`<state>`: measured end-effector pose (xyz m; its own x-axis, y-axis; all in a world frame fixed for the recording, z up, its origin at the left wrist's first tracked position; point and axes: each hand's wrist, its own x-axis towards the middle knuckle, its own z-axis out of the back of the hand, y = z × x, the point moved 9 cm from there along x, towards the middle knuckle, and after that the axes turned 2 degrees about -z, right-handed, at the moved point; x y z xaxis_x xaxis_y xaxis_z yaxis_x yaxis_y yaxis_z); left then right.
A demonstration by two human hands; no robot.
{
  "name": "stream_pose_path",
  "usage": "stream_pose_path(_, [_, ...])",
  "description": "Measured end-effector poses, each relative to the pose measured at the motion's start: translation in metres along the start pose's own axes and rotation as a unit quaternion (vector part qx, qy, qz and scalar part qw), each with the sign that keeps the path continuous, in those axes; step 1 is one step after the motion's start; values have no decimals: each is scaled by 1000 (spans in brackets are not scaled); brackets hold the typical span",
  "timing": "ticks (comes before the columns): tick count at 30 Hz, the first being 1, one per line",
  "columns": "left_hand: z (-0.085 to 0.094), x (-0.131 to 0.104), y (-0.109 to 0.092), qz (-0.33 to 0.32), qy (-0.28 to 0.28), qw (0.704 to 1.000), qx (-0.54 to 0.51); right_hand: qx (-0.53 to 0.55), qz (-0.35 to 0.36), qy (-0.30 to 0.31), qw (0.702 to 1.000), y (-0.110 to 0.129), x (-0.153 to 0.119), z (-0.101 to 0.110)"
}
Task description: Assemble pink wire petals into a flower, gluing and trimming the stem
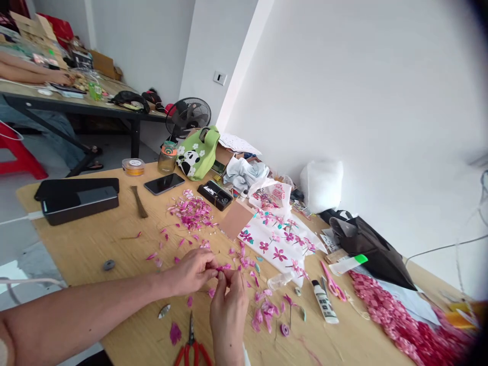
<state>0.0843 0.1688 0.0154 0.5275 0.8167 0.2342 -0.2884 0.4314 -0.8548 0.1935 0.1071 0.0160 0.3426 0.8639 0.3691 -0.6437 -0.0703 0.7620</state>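
Observation:
Over the middle of the wooden table, my left hand (192,272) and my right hand (231,305) meet at the fingertips. Both are closed in a pinch on a small magenta petal (224,267); its lower part is hidden by the fingers. Loose pink petals (193,212) lie in a heap beyond my hands, with more scattered around them. Red-handled pliers (191,345) lie just left of my right wrist. A pink petal cluster (265,314) and a small purple roll (284,330) are to its right.
A white sheet with finished flowers (280,244) lies beyond, near a glue bottle (325,302) and pink scissors (333,282). A phone (164,184), a dark case (80,204) and a green panda bag (198,152) stand farther back. Another person's arms (34,71) work at a far table.

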Motion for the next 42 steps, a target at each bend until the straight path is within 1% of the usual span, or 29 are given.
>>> stream_pose_path(1, [2, -2, -5, -18, -13, 1000, 18, -3, 3, -3, 1000, 3, 0, 2])
stream_pose_path(2, [4, -3, -8, -27, -19, 999, 17, -2, 2, -1, 1000, 5, 0, 3])
stream_pose_path(3, [4, -4, -9, -23, -20, 1000, -4, 2, -4, 6, 1000, 7, 1, 4])
stream_pose_path(5, [2, -4, -4, 4, -4, 996, -86, 24, -25, 28, 999, 7, 3, 4])
stream_pose_path(7, [-4, -4, 2, 35, 24, 986, -163, 59, -49, 48, 996, 6, 4, 4])
stream_pose_path(9, [-9, -3, 5, 51, 46, 977, -200, 107, -68, 68, 990, 2, 6, 2])
stream_pose_path(11, [-11, -2, 7, 59, 54, 973, -216, 178, -86, 105, 975, -4, 8, -5])
stream_pose_path(13, [-12, -1, 8, 63, 55, 970, -228, 249, -103, 145, 952, -9, 8, -11])
stream_pose_path(15, [-10, 0, 7, 61, 55, 969, -232, 289, -118, 163, 936, -15, 8, -15])
stream_pose_path(18, [-6, 1, 6, 53, 50, 971, -229, 317, -138, 156, 925, -21, 8, -13])
stream_pose_path(20, [-3, 2, 7, 49, 43, 973, -221, 322, -141, 151, 924, -20, 8, -11])
stream_pose_path(25, [0, 2, 11, 49, 14, 984, -171, 254, -100, 160, 949, -10, 9, -11])
stream_pose_path(29, [-1, 0, 12, 52, -14, 989, -139, 246, -92, 127, 956, -13, 9, -13])
stream_pose_path(31, [-4, 0, 13, 55, -4, 987, -148, 246, -95, 116, 958, -16, 9, -14])
stream_pose_path(34, [-10, 3, 13, 59, 31, 981, -184, 249, -95, 107, 958, -17, 11, -11])
stream_pose_path(39, [-10, 5, 12, 64, 65, 970, -225, 246, -93, 89, 961, -19, 15, 0])
stream_pose_path(42, [-11, 5, 13, 65, 74, 968, -230, 252, -96, 94, 958, -19, 15, 0])
